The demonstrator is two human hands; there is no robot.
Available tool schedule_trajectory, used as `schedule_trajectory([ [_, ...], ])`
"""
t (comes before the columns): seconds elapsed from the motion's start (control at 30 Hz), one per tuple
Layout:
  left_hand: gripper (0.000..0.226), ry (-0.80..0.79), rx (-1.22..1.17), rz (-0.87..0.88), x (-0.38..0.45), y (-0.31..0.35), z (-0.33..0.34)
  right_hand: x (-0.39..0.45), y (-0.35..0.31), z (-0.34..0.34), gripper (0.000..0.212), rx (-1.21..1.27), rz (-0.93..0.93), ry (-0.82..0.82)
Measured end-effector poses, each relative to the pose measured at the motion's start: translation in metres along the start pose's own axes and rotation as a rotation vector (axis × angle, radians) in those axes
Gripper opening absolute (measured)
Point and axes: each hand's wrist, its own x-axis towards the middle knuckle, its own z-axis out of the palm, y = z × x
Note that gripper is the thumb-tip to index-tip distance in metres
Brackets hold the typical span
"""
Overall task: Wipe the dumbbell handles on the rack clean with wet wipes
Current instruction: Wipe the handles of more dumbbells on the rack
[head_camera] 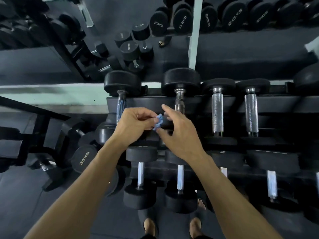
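A small crumpled blue wet wipe [158, 123] is pinched in the fingertips of my left hand [134, 123], above the black dumbbell rack [276, 104]. My right hand [179, 130] hovers just to the right of the wipe with fingers spread; its thumb sits below the wipe, contact unclear. Behind my hands on the upper shelf lie two dumbbells, one with a dark handle [120, 106] at the left and one with a chrome handle [179, 100] just beyond my right fingertips. Two more knurled chrome handles [217, 112] [251, 112] lie to the right.
A lower shelf holds several dumbbells with pale handles [140, 175]. A 35 kg dumbbell [84, 157] and others rest on the floor at the left. A mirror behind the rack reflects more dumbbells [158, 23]. My feet [150, 226] stand close to the rack.
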Motion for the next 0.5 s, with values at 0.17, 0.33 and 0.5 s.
schedule_trajectory([
  [0.17,0.003,0.036,-0.134,-0.003,-0.009,-0.012,-0.052,0.011,-0.044,0.049,0.033,0.264,0.013,0.133],
  [0.33,0.007,0.101,0.041,0.028,-0.009,-0.031,-0.100,0.020,-0.069,0.085,0.026,0.364,0.185,0.263],
  [0.5,0.029,0.299,0.420,0.051,-0.013,-0.066,-0.117,0.027,-0.070,0.096,0.028,0.345,0.315,0.330],
])
